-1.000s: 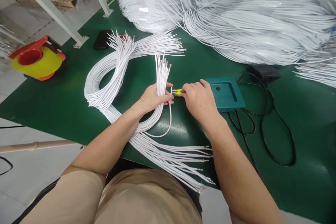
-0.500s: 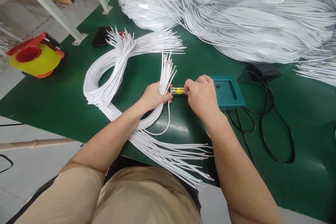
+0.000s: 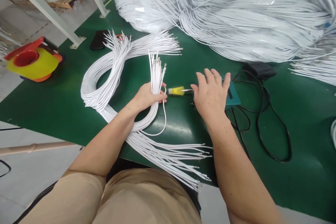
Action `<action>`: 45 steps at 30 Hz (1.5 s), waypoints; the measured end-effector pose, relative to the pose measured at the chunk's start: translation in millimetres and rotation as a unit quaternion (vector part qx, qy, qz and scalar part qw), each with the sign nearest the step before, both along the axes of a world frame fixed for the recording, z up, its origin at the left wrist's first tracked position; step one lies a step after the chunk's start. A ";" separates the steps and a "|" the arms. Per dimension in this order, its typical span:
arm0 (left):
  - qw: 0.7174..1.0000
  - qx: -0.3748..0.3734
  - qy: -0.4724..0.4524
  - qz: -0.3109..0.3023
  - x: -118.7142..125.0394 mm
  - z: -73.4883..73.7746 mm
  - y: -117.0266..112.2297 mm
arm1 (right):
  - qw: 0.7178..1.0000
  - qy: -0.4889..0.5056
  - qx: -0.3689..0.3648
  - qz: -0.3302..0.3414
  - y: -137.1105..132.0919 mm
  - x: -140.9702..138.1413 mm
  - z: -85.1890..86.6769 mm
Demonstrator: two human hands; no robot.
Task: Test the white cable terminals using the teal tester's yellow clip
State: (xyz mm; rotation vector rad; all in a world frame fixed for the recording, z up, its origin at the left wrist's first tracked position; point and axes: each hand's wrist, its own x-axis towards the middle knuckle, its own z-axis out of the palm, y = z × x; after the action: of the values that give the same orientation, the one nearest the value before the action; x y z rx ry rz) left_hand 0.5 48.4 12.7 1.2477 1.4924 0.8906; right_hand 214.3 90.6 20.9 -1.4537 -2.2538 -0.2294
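Between the left hand [image 3: 147, 97], closed around white wires [image 3: 156, 75], and the right hand [image 3: 211, 94], fingers spread open, is the yellow tool [image 3: 177, 91], its long axis running hand to hand, yellow end nearer the left.

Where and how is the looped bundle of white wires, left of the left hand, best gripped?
Probably at the bundle's left bend, coming from the left: strands curve closely together there, while loose ends fan out on the far side and the left forearm crowds the near side.
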 end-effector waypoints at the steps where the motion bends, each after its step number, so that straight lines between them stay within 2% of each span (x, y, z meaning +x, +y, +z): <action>1: 1.000 0.005 -0.012 -0.001 -1.3 -0.3 -0.4 | 0.999 0.020 -0.003 0.033 -4.0 -3.2 4.4; 3: 0.999 0.014 -0.028 -0.006 -3.5 -1.7 -0.7 | 0.987 0.050 -0.042 0.145 -15.3 -12.7 13.5; 5: 0.999 0.015 -0.049 -0.005 -4.8 -3.1 -0.5 | 0.948 0.034 -0.117 0.293 -29.2 -25.0 19.4; 6: 0.998 0.012 -0.065 -0.003 -5.1 -3.6 -0.4 | 0.927 0.012 -0.148 0.346 -36.6 -31.3 20.5; 8: 0.995 0.002 -0.103 -0.001 -5.1 -4.1 -0.4 | 0.904 -0.045 -0.192 0.380 -50.9 -42.2 19.5; 12: 0.990 -0.006 -0.142 0.011 -5.6 -4.0 -0.3 | 0.893 -0.129 -0.292 0.318 -74.0 -51.6 17.5; 14: 0.987 -0.015 -0.157 0.020 -6.1 -3.9 0.0 | 0.864 -0.122 -0.371 0.317 -77.8 -49.9 21.1; 16: 0.984 -0.025 -0.173 0.021 -5.7 -3.5 -0.1 | 0.840 -0.064 -0.421 0.337 -72.4 -45.0 26.3; 18: 0.983 -0.024 -0.181 0.020 -3.5 -2.9 -0.9 | 0.853 0.033 -0.420 0.309 -58.4 -38.7 30.0; 19: 0.983 -0.019 -0.180 0.017 -1.9 -2.5 -1.7 | 0.867 0.079 -0.409 0.275 -49.7 -35.5 30.4; 20: 0.985 -0.013 -0.173 0.010 0.0 -2.1 -2.6 | 0.881 0.165 -0.389 0.213 -40.9 -32.8 29.9; 22: 0.990 0.002 -0.142 -0.016 3.9 -1.4 -4.6 | 0.878 0.308 -0.348 0.119 -26.0 -29.0 26.1; 24: 0.994 0.013 -0.100 -0.048 7.1 -1.3 -6.4 | 0.854 0.399 -0.322 0.083 -17.5 -28.0 20.9; 26: 0.993 0.015 -0.100 -0.064 9.1 -1.6 -7.5 | 0.829 0.446 -0.323 0.092 -15.2 -29.5 17.0; 30: 0.977 0.042 -0.206 -0.025 10.4 -2.9 -7.2 | 0.756 0.511 -0.391 0.119 -19.8 -35.6 16.6; 33: 0.972 0.052 -0.230 -0.007 10.5 -4.0 -6.1 | 0.716 0.523 -0.439 0.144 -23.0 -39.9 18.8; 35: 0.972 0.051 -0.229 -0.007 10.7 -4.8 -5.8 | 0.704 0.535 -0.445 0.141 -23.5 -41.7 18.9; 40: 0.979 0.057 -0.195 -0.008 12.2 -5.4 -6.7 | 0.700 0.572 -0.414 0.100 -22.6 -42.1 14.6; 42: 0.980 0.051 -0.194 -0.007 13.1 -4.6 -7.3 | 0.689 0.586 -0.416 0.095 -22.2 -41.2 12.5; 43: 0.980 0.048 -0.194 -0.008 13.6 -4.0 -7.5 | 0.673 0.598 -0.425 0.097 -21.8 -40.7 11.6; 45: 0.979 0.045 -0.197 -0.010 14.3 -2.8 -8.0 | 0.616 0.629 -0.461 0.108 -20.8 -39.8 9.6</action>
State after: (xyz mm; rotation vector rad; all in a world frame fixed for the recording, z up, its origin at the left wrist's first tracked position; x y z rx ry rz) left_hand 14.9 40.4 9.9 1.0711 1.1332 1.1278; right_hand 174.5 69.8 30.5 -0.9817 -1.1489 1.7084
